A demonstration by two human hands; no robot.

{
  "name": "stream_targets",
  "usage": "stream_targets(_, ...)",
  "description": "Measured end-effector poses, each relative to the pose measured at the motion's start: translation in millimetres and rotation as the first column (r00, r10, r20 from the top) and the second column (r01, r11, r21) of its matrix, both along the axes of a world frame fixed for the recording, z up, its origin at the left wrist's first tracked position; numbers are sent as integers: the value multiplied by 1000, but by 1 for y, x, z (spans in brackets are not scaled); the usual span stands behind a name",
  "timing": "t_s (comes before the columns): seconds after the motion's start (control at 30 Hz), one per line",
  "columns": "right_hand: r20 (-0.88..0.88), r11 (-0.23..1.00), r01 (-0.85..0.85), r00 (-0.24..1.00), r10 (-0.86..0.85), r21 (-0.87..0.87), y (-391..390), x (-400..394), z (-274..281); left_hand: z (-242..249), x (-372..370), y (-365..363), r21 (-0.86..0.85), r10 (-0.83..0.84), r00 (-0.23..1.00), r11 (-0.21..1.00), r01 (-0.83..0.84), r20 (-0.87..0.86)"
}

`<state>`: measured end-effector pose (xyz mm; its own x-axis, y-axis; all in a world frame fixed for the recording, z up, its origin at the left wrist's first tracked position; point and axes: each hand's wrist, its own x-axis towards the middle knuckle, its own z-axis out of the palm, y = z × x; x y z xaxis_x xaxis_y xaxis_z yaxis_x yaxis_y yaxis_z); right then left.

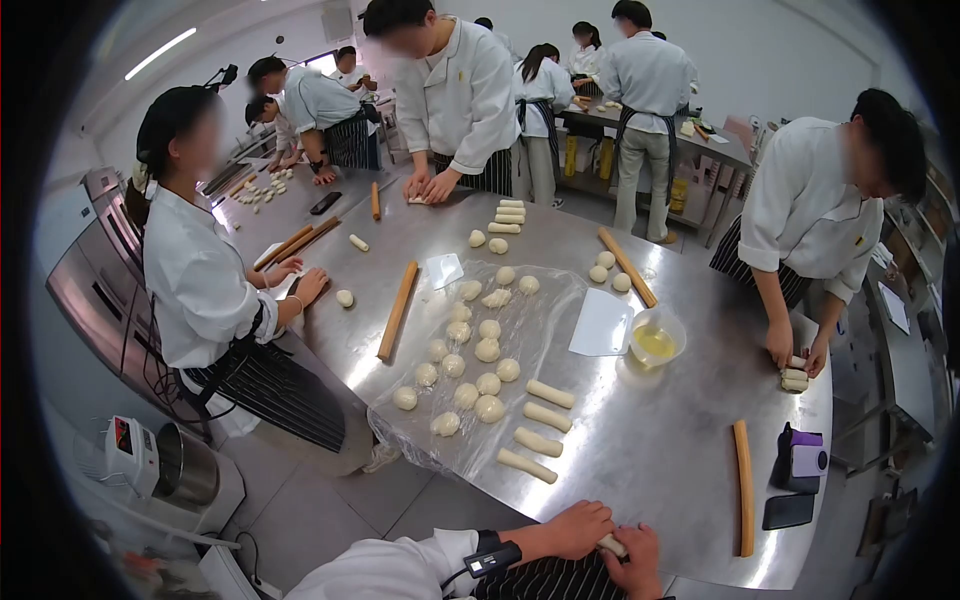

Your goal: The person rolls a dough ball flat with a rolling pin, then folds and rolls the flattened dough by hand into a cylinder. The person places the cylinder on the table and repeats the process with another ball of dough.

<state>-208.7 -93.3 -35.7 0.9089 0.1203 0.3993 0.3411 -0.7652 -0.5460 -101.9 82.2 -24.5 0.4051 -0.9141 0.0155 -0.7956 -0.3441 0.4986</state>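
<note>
At the near edge of the steel table, a small piece of white dough point(612, 545) shows between my two hands. My left hand point(580, 528) is closed with its fingers curled over one end of the dough. Around the other end, the fingers of my right hand point(637, 564) are bent and closed. Both hands hide most of the piece. Just beyond them, several dough rolls point(528, 466) lie in a column. Left of these, several round dough balls point(465, 396) rest on and under clear plastic film point(555, 300).
A bowl of yellow liquid point(655, 343) stands by a white scraper point(601, 322). Rolling pins lie about, one point(744, 488) at right near a purple camera point(808, 458) and a black phone point(788, 512). Co-workers point(205, 290) handle dough around the table. A mixer point(185, 465) stands lower left.
</note>
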Motion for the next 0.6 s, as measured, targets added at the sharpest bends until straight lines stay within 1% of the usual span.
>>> stream_targets(0.03, 8, 1000, 3, 1000, -3, -2, -1, 1, 2, 3, -1, 2, -86, 4, 1000, 996, -3, 9)
stream_targets(0.07, -89, 999, -6, 996, 10, 53, -2, 3, 6, 5, -1, 3, -170, 9, 1000, 985, -6, 17)
stream_targets(0.1, -191, 994, -10, 981, 31, 109, -1, 2, 8, 3, -5, 3, -169, 8, 1000, 986, -5, 17)
stream_targets(0.17, -172, 993, -3, 985, 24, 121, 1, 1, 9, 1, -10, 3, -354, 136, 990, 929, -111, 46)
stream_targets(0.2, -157, 991, 5, 987, 16, 133, 3, -1, 10, 2, -11, 3, -353, 132, 990, 929, -108, 44)
stream_targets(0.23, -159, 991, 7, 987, 14, 133, 7, -2, 11, 3, -12, 4, -234, 94, 995, 969, -82, 39)
stream_targets(0.27, -143, 991, 115, 984, -104, 71, 15, -2, 21, 4, -13, 5, -112, 58, 998, 992, -54, 29)
stream_targets(0.3, -117, 975, 220, 969, -218, 9, 18, -2, 28, 3, -14, 6, -116, 60, 998, 992, -57, 28)
stream_targets(0.33, -114, 976, 215, 970, -213, 7, 17, -3, 26, 0, -14, 7, -133, 64, 998, 989, -60, 21)
stream_targets(0.4, -52, 984, 163, 985, -167, -75, 20, -6, 23, -8, -13, 10, -145, 76, 997, 987, -74, 10)
stream_targets(0.43, -59, 985, 157, 985, -161, -74, 18, -6, 23, -15, -12, 11, -238, 59, 996, 970, -41, 66)
stream_targets(0.47, -203, 996, 60, 977, -71, -61, 17, -6, 29, -17, -14, 11, -327, 45, 992, 945, -3, 120)
stream_targets(0.5, -339, 999, -32, 941, 19, -35, 16, -7, 32, -19, -17, 12, -326, 44, 993, 945, -5, 112)
stream_targets(0.53, -340, 999, -30, 940, 17, -32, 17, -11, 26, -20, -18, 15, -277, 4, 995, 961, 23, 99)
stream_targets(0.57, -262, 998, 24, 965, -8, 59, 21, -14, 23, -12, -16, 16, -227, -33, 996, 973, 52, 86)
stream_targets(0.6, -184, 986, 68, 982, -39, 154, 22, -14, 20, -5, -13, 16, -225, -32, 996, 973, 50, 87)
